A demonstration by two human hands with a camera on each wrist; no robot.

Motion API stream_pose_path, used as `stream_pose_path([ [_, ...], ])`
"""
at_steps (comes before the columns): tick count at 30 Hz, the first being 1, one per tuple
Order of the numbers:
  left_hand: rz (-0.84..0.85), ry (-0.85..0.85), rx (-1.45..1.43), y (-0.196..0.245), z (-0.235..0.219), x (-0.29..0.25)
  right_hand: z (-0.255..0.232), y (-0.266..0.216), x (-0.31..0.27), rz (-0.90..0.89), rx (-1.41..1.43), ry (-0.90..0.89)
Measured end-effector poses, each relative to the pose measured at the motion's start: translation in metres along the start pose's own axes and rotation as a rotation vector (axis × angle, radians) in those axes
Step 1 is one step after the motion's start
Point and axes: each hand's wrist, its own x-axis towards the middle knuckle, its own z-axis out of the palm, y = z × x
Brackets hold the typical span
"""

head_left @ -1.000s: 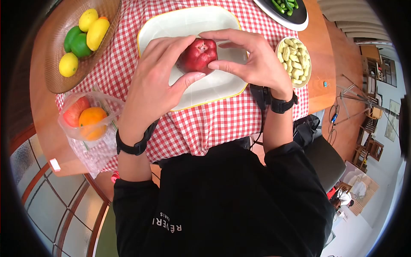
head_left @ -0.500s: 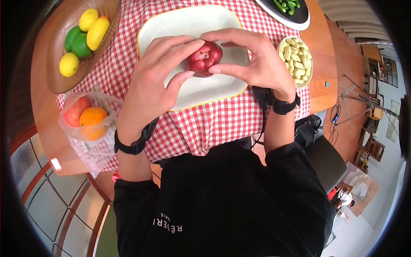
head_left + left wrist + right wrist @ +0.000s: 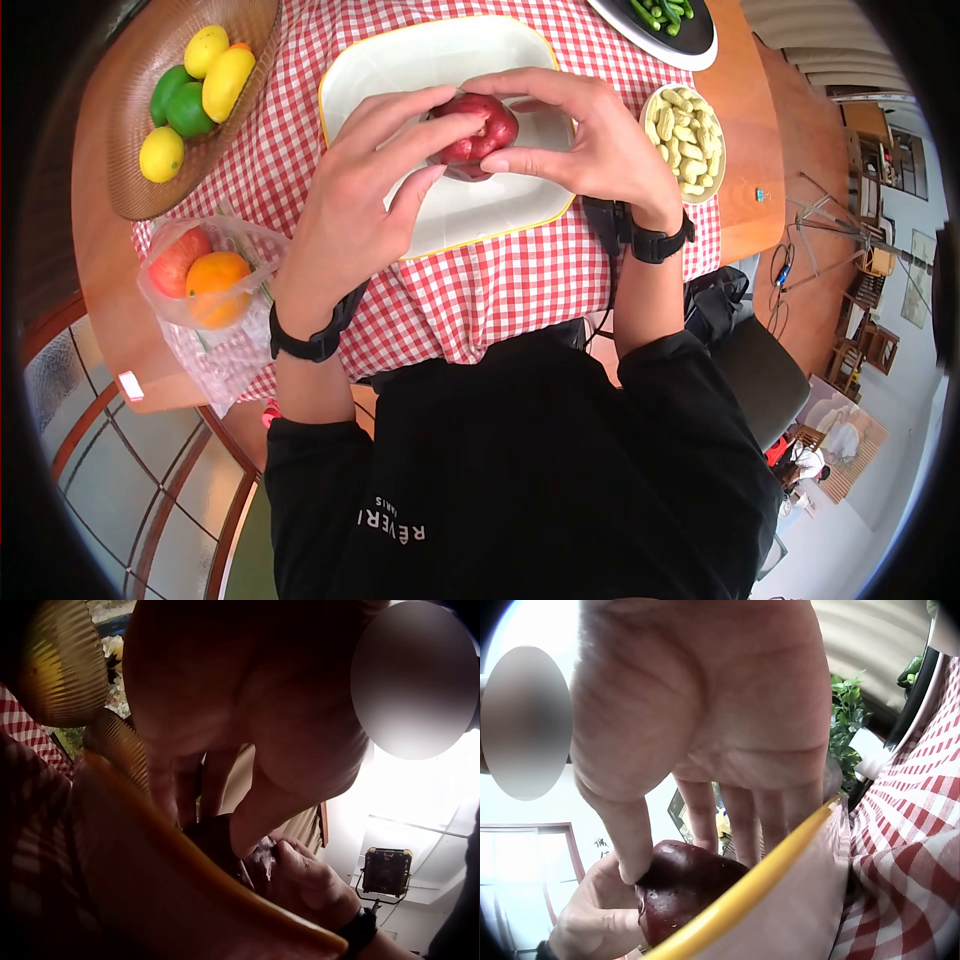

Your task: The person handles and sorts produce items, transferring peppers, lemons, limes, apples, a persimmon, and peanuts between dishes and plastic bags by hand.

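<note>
A dark red apple sits between both hands over the white dish, its lobed end facing up. The right hand pinches its right side, thumb at the near edge and fingers on the far side. On the left, the left hand curves around the fruit; one fingertip lies across its lobed end and the thumb is at its near left edge. In the right wrist view the apple shows behind the dish's yellow rim, with both thumbs against it.
A brown ribbed platter with lemons and green fruit lies at far left; below it a plastic bag holds an apple and an orange. To the right stand a bowl of peanuts and a dark plate of green vegetables. A checked cloth lies underneath.
The apple has turned and shifted slightly right between the hands. A finger of the left hand has moved from its far edge onto the lobed end. The right hand has barely moved.
</note>
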Motion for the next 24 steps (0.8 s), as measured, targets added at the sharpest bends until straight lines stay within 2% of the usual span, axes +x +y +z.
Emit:
stream_pose_path([
  [1, 0.021, -0.003, 0.006, -0.0020, -0.0003, -0.0002, -0.0006, -0.0010, 0.0008, 0.040, -0.014, -0.024],
  [5, 0.005, -0.004, 0.012, 0.0006, 0.0004, -0.0002, 0.0061, 0.0057, -0.0011, -0.017, -0.007, 0.056],
  [11, -0.012, 0.021, 0.028, 0.0031, 0.0003, 0.0025, 0.0020, 0.0010, 0.0003, 0.021, -0.040, -0.014],
  [20, -0.019, 0.038, -0.002, 0.0011, 0.0015, 0.0012, 0.0008, -0.0015, 0.0013, 0.012, -0.043, -0.006],
  [23, -0.065, 0.056, -0.082, -0.0010, 0.0032, -0.0025, 0.0003, -0.0015, 0.0004, 0.043, -0.028, -0.025],
  [24, -0.111, 0.065, -0.069, 0.0000, 0.0027, -0.0028, 0.0002, -0.0013, 0.0000, -0.003, -0.013, -0.028],
])
